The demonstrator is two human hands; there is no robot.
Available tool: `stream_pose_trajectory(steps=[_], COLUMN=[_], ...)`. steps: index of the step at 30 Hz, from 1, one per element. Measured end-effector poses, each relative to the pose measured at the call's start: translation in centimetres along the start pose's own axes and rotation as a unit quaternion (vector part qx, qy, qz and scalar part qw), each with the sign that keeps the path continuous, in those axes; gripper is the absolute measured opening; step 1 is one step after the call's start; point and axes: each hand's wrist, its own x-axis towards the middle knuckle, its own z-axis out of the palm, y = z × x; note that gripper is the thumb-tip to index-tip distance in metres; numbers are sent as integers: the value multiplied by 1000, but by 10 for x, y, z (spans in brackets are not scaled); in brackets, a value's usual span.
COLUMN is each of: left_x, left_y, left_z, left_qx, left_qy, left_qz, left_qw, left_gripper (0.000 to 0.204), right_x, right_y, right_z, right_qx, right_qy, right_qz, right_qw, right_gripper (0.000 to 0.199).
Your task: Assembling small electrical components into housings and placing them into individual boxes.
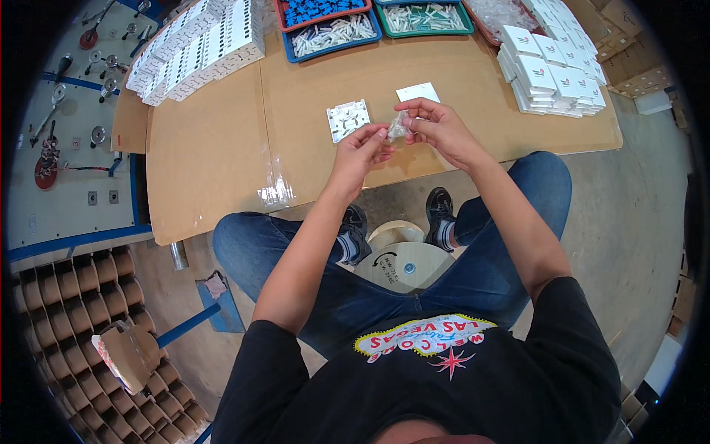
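Note:
A small clear plastic bag (399,127) is held between my two hands above the cardboard-covered table (222,140). My left hand (361,153) pinches its left side between thumb and fingertips. On the other side my right hand (442,132) grips the bag with bent fingers. What the bag contains is too small to make out. Just beyond my left hand lies a white plastic housing (342,124), its inner side facing up with small parts in it. A flat white cover (418,92) lies behind my right hand, partly hidden by it.
Along the far edge stand a blue tray (336,52) and a green tray (430,33) of white pieces, and a red tray (279,16) of blue parts. White units (214,63) are stacked at left, white boxes (536,78) at right. A stool (403,270) is under me.

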Motion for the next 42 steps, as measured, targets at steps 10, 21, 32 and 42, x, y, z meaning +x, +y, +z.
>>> stream_pose_trajectory(steps=[10, 21, 32, 42], left_x=[1, 4, 5, 0], left_y=[-3, -5, -2, -1], left_z=[0, -2, -6, 1], left_qx=[-144, -38, 161, 148], left_qy=[-28, 42, 38, 33], left_qz=[-29, 51, 118, 145], left_qw=[989, 997, 979, 978], left_gripper=[29, 30, 36, 26], right_x=[5, 4, 6, 6], right_y=[11, 12, 18, 17], right_z=[-7, -3, -7, -5], right_qx=[-71, -138, -165, -179], right_qy=[22, 18, 21, 6], right_qz=[-26, -41, -19, -38], right_qw=[997, 989, 986, 983], right_gripper=[29, 34, 40, 35])
